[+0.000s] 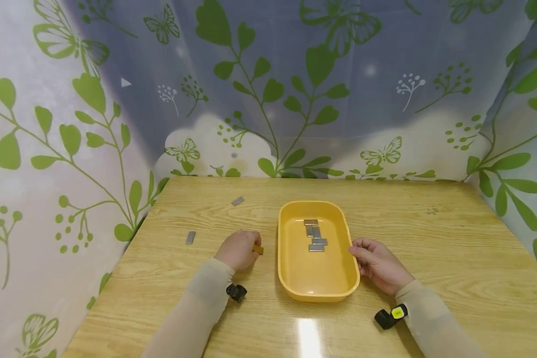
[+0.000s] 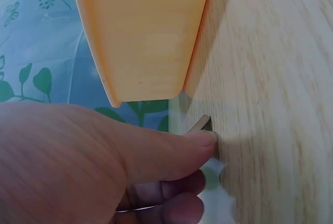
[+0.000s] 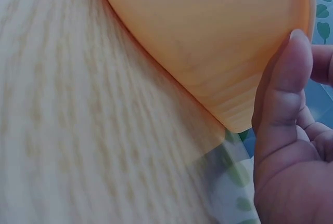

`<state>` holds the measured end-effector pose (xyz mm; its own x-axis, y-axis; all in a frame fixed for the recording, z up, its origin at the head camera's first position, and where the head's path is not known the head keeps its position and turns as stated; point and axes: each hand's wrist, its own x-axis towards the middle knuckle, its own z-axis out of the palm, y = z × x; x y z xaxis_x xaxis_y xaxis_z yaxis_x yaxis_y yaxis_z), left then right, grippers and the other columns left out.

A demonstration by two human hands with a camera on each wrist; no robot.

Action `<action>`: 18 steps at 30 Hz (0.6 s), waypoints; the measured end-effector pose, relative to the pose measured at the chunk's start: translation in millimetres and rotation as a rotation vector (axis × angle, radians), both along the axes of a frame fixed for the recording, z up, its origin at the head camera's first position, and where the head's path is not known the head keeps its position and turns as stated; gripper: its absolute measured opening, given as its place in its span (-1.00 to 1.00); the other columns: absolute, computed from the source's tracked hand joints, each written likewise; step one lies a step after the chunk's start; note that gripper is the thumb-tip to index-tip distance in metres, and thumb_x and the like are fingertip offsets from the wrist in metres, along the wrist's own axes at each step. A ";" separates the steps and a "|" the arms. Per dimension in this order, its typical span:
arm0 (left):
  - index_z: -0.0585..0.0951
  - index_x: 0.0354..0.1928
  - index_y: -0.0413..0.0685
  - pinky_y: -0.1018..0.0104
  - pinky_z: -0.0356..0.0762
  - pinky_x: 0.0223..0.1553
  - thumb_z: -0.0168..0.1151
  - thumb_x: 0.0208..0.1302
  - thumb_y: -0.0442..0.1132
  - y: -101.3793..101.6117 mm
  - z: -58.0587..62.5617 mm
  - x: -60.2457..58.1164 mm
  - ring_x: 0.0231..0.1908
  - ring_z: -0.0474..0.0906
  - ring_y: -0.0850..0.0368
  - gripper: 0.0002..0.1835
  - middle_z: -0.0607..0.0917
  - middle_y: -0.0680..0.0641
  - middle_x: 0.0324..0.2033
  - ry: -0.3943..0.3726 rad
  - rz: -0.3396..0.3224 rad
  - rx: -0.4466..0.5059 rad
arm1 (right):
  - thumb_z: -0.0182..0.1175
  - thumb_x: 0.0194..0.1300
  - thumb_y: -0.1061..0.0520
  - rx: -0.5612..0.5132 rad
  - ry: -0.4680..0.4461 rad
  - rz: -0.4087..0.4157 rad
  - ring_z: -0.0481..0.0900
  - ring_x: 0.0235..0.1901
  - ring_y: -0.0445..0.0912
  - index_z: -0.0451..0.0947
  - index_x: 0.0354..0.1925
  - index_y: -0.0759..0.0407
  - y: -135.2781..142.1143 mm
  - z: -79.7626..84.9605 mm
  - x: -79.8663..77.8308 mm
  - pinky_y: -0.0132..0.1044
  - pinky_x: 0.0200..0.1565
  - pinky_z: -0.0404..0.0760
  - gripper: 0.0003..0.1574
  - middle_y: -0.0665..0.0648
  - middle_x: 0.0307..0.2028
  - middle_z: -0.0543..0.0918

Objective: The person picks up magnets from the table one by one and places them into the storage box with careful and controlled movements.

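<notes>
My left hand (image 1: 239,250) pinches a small flat rectangular metal piece (image 1: 258,249) between thumb and fingers, just left of the yellow tray (image 1: 283,248). In the left wrist view only the tip of that metal piece (image 2: 200,124) shows past the thumb, close over the wood. My right hand (image 1: 378,262) is at the tray's right side, its thumb tip touching the rim and its other fingers loosely bent outside the wall. Several similar grey metal pieces (image 1: 316,232) lie flat inside the tray, toward its far half.
Two more metal pieces lie on the wooden table (image 1: 197,278): one metal piece (image 1: 190,237) at the left and another metal piece (image 1: 237,201) farther back. Leaf-patterned cloth (image 1: 268,99) hangs behind and along both sides. Small specks (image 1: 431,211) show at the back right.
</notes>
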<state>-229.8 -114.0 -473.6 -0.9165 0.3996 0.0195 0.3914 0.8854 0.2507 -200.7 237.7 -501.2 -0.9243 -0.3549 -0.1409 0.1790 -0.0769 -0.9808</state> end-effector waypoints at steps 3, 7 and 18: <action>0.66 -0.28 -0.07 0.16 0.55 -0.25 0.42 0.11 -0.25 -0.7 -0.1 -0.7 -0.30 0.57 0.05 -0.85 0.63 -0.03 -0.34 -0.002 0.002 0.005 | 0.09 0.44 0.07 -0.003 0.001 0.006 0.43 -0.58 -0.22 0.35 -0.18 0.32 0.1 -1.6 -0.9 -0.43 -0.52 0.48 -0.71 0.01 -0.50 0.50; 0.68 -0.29 -0.10 0.18 0.56 -0.26 0.44 0.08 -0.25 -1.2 0.5 -0.4 -0.34 0.55 0.06 -0.83 0.56 -0.02 -0.36 0.002 0.009 0.010 | 0.09 0.44 0.06 -0.007 0.005 0.012 0.43 -0.57 -0.22 0.34 -0.16 0.35 -0.3 -2.5 -0.6 -0.42 -0.51 0.48 -0.67 0.02 -0.50 0.50; 0.71 -0.25 -0.13 0.21 0.56 -0.24 0.41 0.11 -0.24 1.9 6.3 -0.1 -0.32 0.56 0.07 -0.83 0.56 0.00 -0.36 0.054 0.014 0.039 | 0.09 0.44 0.10 -0.018 0.004 0.000 0.45 -0.57 -0.23 0.32 -0.15 0.38 0.3 0.1 0.8 -0.43 -0.51 0.49 -0.68 0.03 -0.48 0.51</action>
<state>-229.9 -112.1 -467.3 -0.9192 0.3847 0.0842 0.3928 0.8810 0.2638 -199.9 238.0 -501.1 -0.9247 -0.3575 -0.1307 0.1751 -0.0946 -0.9800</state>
